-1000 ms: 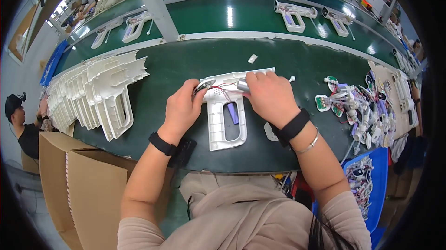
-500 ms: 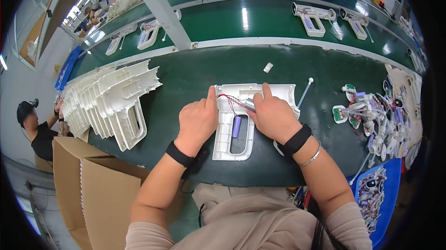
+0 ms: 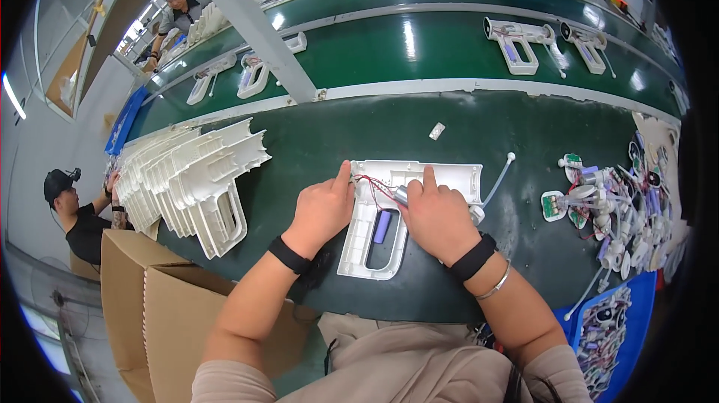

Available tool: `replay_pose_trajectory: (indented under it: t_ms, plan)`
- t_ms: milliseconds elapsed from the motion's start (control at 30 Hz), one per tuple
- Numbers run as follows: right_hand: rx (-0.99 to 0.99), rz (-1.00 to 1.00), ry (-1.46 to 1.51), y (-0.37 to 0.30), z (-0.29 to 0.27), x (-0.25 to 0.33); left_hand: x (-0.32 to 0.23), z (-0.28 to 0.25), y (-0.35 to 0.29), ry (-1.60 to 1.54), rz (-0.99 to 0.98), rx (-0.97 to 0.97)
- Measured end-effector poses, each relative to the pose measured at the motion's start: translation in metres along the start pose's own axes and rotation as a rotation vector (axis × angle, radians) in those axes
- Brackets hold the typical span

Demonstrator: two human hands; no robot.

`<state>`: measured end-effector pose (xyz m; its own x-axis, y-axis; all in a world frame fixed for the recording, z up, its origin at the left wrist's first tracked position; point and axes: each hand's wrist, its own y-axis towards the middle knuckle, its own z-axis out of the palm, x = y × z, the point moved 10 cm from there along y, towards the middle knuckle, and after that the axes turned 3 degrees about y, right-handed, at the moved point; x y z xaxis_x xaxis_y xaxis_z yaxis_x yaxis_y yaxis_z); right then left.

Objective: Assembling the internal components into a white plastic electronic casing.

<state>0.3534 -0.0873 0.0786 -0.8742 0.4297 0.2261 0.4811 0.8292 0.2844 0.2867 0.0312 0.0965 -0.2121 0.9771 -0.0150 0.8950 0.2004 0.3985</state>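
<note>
A white plastic gun-shaped housing half (image 3: 464,177) lies hollow side up in front of me, its looped handle toward me. My left hand (image 3: 323,212) grips its upper left corner, index finger stretched along the end and the other fingers curled. My right hand (image 3: 438,216) is closed around a small silver motor (image 3: 401,195) inside the shell, index finger on the upper part. Red and dark wires (image 3: 374,180) run between the two hands. A purple cylindrical battery (image 3: 382,227) lies across the handle opening. A white rod with a ball tip (image 3: 499,180) sticks out beyond my right hand.
Stacked white housing halves (image 3: 198,186) stand at left, above an open cardboard box (image 3: 180,313). Wired parts (image 3: 614,208) are heaped at right, over a blue bin (image 3: 633,320). A small white piece (image 3: 437,131) lies beyond the housing. Assembled units (image 3: 520,43) sit on the green conveyor (image 3: 419,43); co-workers are at left.
The whole scene sits slightly lower in the picture. My right hand has shifted a little on the motor, its fingers more bent. My left hand keeps its place on the housing corner.
</note>
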Motion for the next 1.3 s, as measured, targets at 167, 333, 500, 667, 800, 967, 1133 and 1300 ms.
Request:
replay_pose_trajectory:
  t_ms: [167,333,500,667,800,967,1133,1300]
  plan:
    - [-0.049,-0.062,0.0,0.001,-0.009,0.002,-0.003,-0.002,-0.003,-0.097,0.028,0.135]
    - [-0.044,-0.072,-0.002,-0.004,-0.002,0.002,-0.008,-0.004,-0.019,-0.005,-0.031,-0.04]
    - [-0.076,-0.1,0.006,-0.006,-0.001,0.005,-0.018,-0.017,-0.025,0.113,0.023,-0.157]
    - [-0.049,-0.068,0.013,-0.006,-0.001,0.001,-0.019,-0.011,-0.02,0.117,-0.043,-0.106]
    - [-0.025,-0.048,0.015,-0.005,-0.004,-0.004,-0.009,0.002,-0.017,-0.02,-0.101,-0.001]
    - [0.077,-0.003,0.083,-0.006,-0.007,0.001,0.006,0.004,-0.02,-0.206,-0.127,0.027]
    - [0.227,0.007,0.293,-0.009,-0.016,-0.006,-0.007,-0.029,-0.009,-0.02,-0.069,-0.035]
    - [-0.034,-0.211,0.324,-0.028,-0.086,0.01,-0.083,-0.046,-0.031,-0.109,0.167,0.021]
